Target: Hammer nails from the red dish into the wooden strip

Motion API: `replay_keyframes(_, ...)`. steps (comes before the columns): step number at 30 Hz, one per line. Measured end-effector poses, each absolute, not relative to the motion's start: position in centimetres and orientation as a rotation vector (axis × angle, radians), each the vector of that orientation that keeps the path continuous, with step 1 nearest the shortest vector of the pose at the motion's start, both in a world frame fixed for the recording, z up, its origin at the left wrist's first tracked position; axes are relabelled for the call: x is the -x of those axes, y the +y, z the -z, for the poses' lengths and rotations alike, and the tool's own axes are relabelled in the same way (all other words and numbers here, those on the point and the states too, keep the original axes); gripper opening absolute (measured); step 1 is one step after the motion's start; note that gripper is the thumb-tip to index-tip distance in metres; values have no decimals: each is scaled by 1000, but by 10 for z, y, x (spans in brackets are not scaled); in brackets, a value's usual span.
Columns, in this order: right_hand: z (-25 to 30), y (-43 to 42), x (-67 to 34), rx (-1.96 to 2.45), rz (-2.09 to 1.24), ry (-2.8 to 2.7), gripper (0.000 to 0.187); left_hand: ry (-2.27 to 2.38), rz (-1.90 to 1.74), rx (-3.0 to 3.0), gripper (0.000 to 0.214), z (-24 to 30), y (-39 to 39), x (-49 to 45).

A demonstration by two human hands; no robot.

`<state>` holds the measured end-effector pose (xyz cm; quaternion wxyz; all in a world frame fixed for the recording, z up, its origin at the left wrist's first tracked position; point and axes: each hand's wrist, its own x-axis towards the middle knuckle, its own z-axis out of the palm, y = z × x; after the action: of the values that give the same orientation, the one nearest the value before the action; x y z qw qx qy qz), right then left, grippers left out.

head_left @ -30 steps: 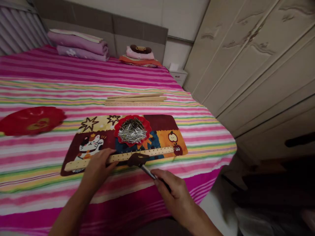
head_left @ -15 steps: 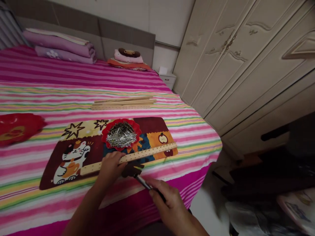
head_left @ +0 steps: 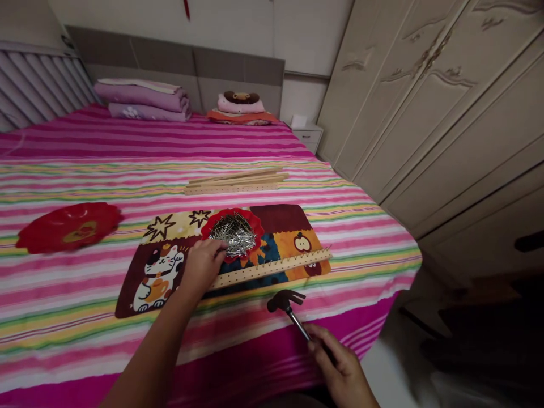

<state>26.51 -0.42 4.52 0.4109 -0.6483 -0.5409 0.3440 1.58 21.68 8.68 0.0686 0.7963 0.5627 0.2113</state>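
From where I stand, the left hand (head_left: pixel 202 263) is at the near left edge of a red bowl (head_left: pixel 259 231), with its fingers bent close together beside the nails (head_left: pixel 238 238). Whether a nail is between these fingers, I cannot tell. The right hand (head_left: pixel 340 362) is closed around the handle of a hammer (head_left: pixel 298 323), and the hammer head lies beyond the fingers, apart from the wooden strip (head_left: pixel 272 268) and on its near side. This strip lies along the near part of a mat (head_left: pixel 278 218), just below the bowl; nails stand in its right part, and its left end goes behind the left hand and wrist. Farther off, more wooden strips (head_left: pixel 236 181) lie together on the striped cloth (head_left: pixel 361 238).
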Motion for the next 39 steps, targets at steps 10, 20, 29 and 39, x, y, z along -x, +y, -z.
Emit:
replay_keyframes(10, -45, -3, -267, 1629, -863, -1367, 26, 1593, -141, -2619, 18, -94, 249, -52)
replay_keyframes(20, -42, -1, -261, 1600, -883, -1352, 26, 1569, -721, -1853, 16, -99, 235, -17)
replay_keyframes(29, -48, -2, -253, 1620, -951, -1318, 27, 1256, -901, -1278, 36, -106, 199, -4)
replay_keyframes(39, -56, -3, -249, 1610, -1084, -1068, 36, 1212, -832, -1219, 33, -84, 176, -32)
